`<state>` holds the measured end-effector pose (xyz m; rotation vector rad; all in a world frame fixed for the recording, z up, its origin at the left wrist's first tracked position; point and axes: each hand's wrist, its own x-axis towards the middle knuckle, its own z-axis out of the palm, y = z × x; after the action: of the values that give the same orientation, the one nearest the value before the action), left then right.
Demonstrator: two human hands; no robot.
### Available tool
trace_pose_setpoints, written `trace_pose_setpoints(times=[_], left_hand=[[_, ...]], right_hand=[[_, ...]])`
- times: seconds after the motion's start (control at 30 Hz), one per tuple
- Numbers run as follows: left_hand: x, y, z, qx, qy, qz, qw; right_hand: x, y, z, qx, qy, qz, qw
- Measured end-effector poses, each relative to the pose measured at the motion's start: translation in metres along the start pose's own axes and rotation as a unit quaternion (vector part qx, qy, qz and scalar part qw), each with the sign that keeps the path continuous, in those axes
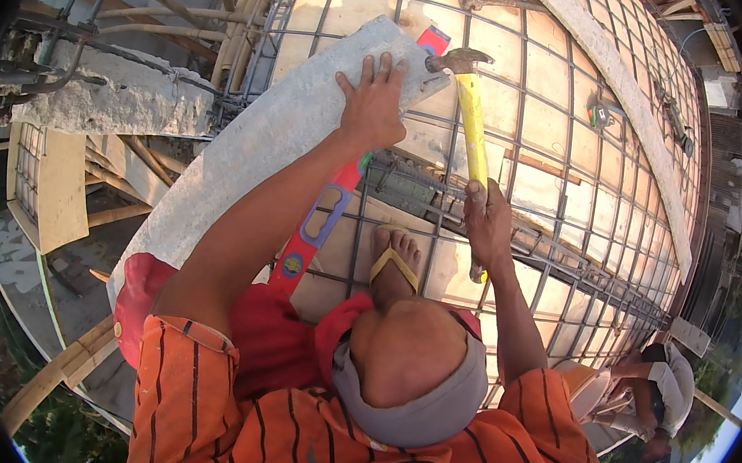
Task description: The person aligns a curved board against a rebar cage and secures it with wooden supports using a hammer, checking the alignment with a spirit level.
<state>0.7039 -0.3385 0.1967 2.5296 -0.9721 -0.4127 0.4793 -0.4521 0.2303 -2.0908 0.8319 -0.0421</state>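
Observation:
My left hand [373,102] lies flat with fingers spread on a long grey board [245,144], near its far end. My right hand [487,214] is wrapped round the yellow handle of a claw hammer [473,130]. The hammer's metal head is beside the board's far right corner; whether they touch I cannot tell. A red spirit level [290,268] with a blue grip runs under my left forearm. The board and my hand hide its middle, and its far end shows past the board. My sandalled foot [396,270] stands between my arms.
A grid of steel rebar [528,86] covers pale plywood sheets ahead. Another long board [617,86] crosses it at the right, near a tape measure [598,115]. Broken concrete [116,95] and bamboo poles [248,23] stand left. A person [655,388] bends over at the lower right.

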Motion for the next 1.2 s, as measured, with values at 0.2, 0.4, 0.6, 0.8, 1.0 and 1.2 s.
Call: trace_pose_setpoints(times=[0.2, 0.4, 0.6, 0.8, 1.0, 1.2], left_hand=[[0.005, -0.005, -0.010, -0.028, 0.017, -0.007, 0.999], [0.001, -0.001, -0.009, -0.024, 0.000, -0.022, 0.999], [0.006, -0.002, -0.014, -0.037, 0.018, -0.022, 0.999], [0.002, -0.003, -0.012, -0.026, 0.008, -0.041, 0.999], [0.011, -0.004, -0.017, -0.054, 0.039, -0.034, 0.997], [0.003, -0.005, -0.019, -0.046, 0.004, -0.048, 0.998]], right_hand=[[-0.016, -0.014, 0.007, 0.235, 0.137, -0.066, 0.960], [-0.004, 0.002, -0.005, -0.089, 0.044, -0.003, 0.995], [-0.018, -0.007, -0.001, 0.118, 0.139, -0.023, 0.983], [-0.016, -0.019, -0.007, -0.014, 0.059, -0.005, 0.998], [-0.003, 0.008, 0.013, -0.004, 0.197, -0.148, 0.969], [0.006, -0.001, 0.015, -0.122, 0.143, -0.142, 0.972]])
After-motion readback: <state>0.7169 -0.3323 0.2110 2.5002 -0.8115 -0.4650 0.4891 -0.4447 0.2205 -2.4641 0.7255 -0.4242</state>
